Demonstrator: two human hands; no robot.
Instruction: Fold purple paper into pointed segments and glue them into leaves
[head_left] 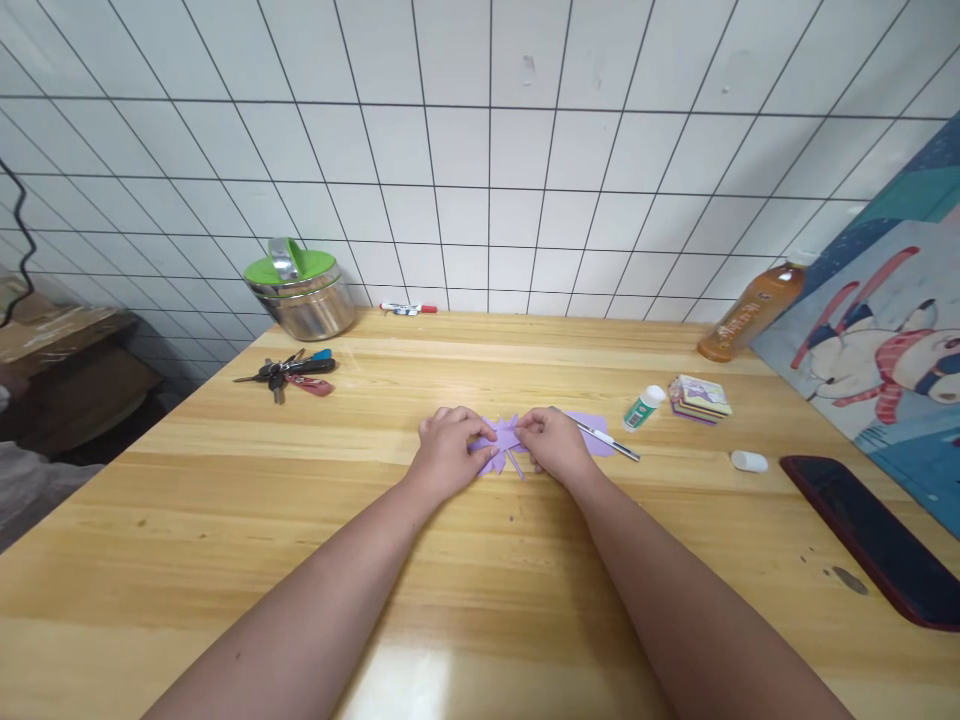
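Note:
A purple paper cutout (505,438) with pointed, leaf-like edges and a thin stem-like strip lies on the wooden table between my hands. My left hand (450,450) holds its left side, thumb and forefinger closed on the paper. From the right, my right hand (553,442) grips its other edge with the fingertips pinched together. Just beyond my right hand a slim silver pen (619,447) rests across a purple paper sheet (598,424), partly hidden by the hand. A glue stick (643,408) with a green and white label lies farther right.
Rightward are a stack of coloured paper (700,398), a white cap (748,461), a phone (870,535) and a tea bottle (754,310). At the left stand a green-lidded steel pot (304,300) and keys (289,374). A red marker (420,309) lies by the tiled wall (517,210).

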